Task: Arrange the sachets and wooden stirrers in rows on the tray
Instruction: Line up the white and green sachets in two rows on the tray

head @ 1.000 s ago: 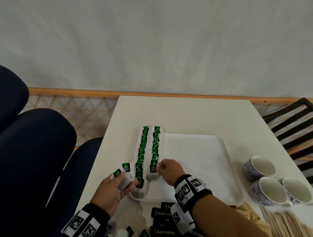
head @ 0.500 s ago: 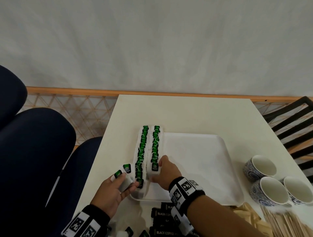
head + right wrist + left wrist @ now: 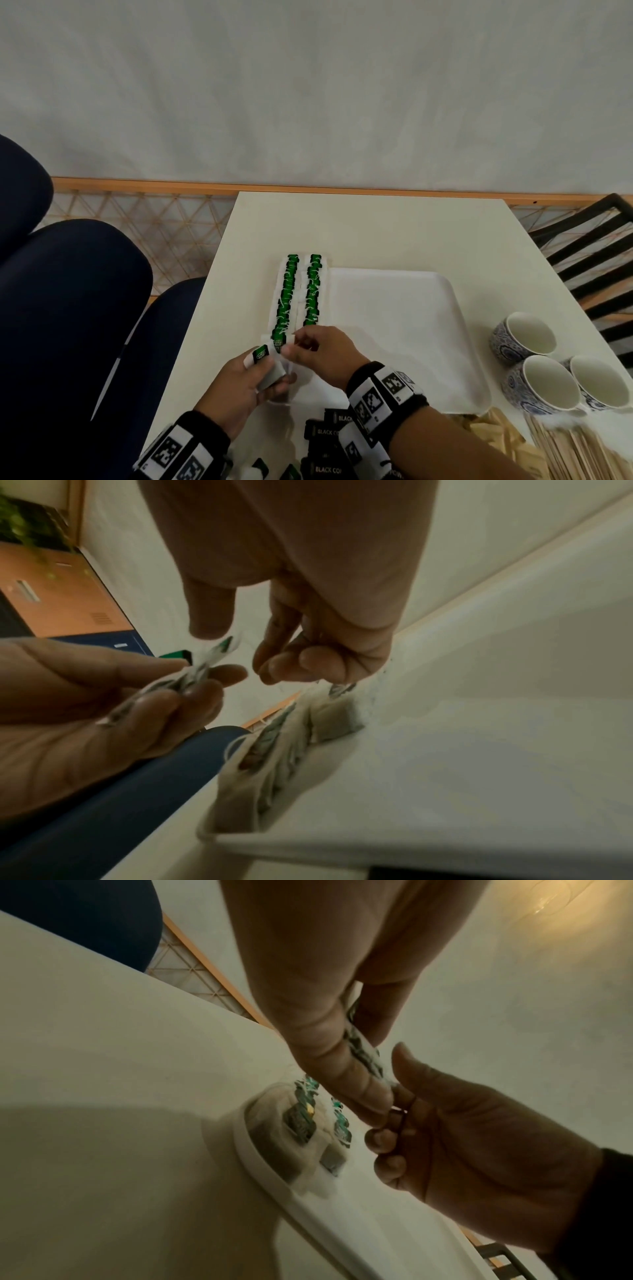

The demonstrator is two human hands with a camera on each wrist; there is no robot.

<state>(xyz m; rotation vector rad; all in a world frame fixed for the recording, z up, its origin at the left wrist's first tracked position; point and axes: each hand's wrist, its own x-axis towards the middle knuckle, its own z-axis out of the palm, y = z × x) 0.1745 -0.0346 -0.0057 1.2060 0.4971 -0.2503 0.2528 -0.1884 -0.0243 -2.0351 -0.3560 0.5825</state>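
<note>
Right hand now at left hand

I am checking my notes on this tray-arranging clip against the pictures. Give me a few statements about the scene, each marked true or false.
1. Two rows of green sachets lie along the left side of the tray. True.
2. The left hand holds nothing. False: it holds a few green sachets.
3. Three cups stand on the table to the right of the tray. True.
4. The wooden stirrers are already lined up on the tray. False: they lie on the table by the cups.
5. The right hand rests on a cup. False: it reaches to the sachets in the left hand.
</note>
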